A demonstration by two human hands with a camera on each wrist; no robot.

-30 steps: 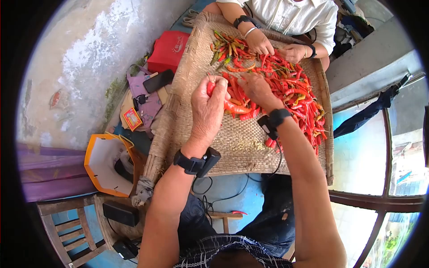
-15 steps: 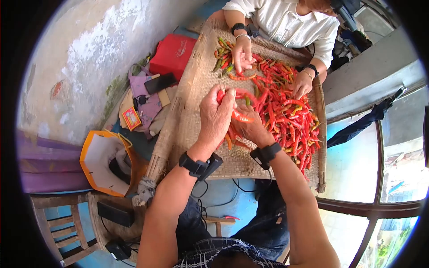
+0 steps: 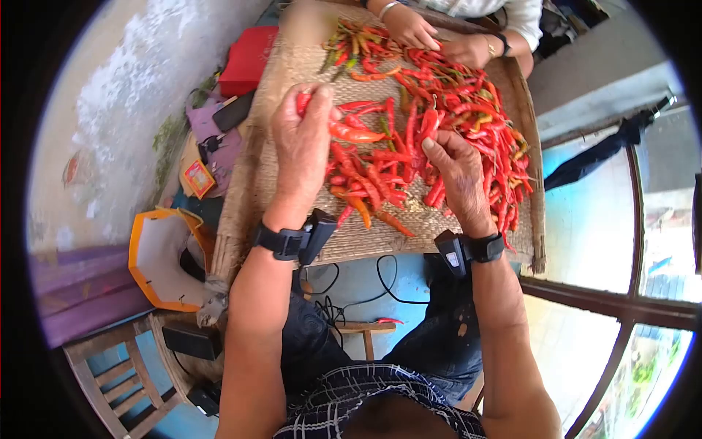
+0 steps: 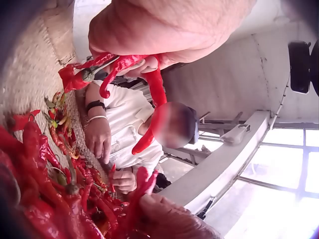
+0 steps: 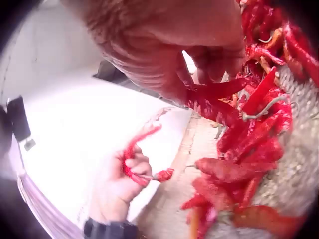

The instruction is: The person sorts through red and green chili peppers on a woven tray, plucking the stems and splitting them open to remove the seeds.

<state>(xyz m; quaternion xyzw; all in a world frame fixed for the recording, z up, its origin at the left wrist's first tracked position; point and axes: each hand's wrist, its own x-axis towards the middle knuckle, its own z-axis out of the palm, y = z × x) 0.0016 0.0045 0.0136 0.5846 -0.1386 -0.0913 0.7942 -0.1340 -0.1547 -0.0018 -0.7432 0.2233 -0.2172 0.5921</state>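
Note:
The left hand [image 3: 303, 150] is raised over the woven tray [image 3: 351, 245], its fingers curled round several red peppers [image 3: 355, 134]. In the left wrist view, those peppers [image 4: 157, 89] hang below the left hand [image 4: 169, 27], with a stem showing. To the right, the right hand [image 3: 462, 175] pinches a red pepper [image 3: 429, 123] between thumb and fingers, above the heap. Seen from the right wrist, the right hand [image 5: 169, 50] holds red pepper [image 5: 214, 107] close over the loose peppers [image 5: 239, 169]. A smaller pile of red peppers [image 3: 365, 175] lies between the hands.
Opposite, another person's hands [image 3: 468, 51] work at the heap's far side. Green and orange peppers [image 3: 351, 45] lie at the tray's far left. A red bag [image 3: 248, 60], a phone [image 3: 234, 111] and an orange-edged paper bag [image 3: 164, 260] are at left.
The right hand has moved right and up from beside the left hand and now pinches a pepper. The left hand has shifted left, still gripping its peppers. The other person's hands have come closer together.

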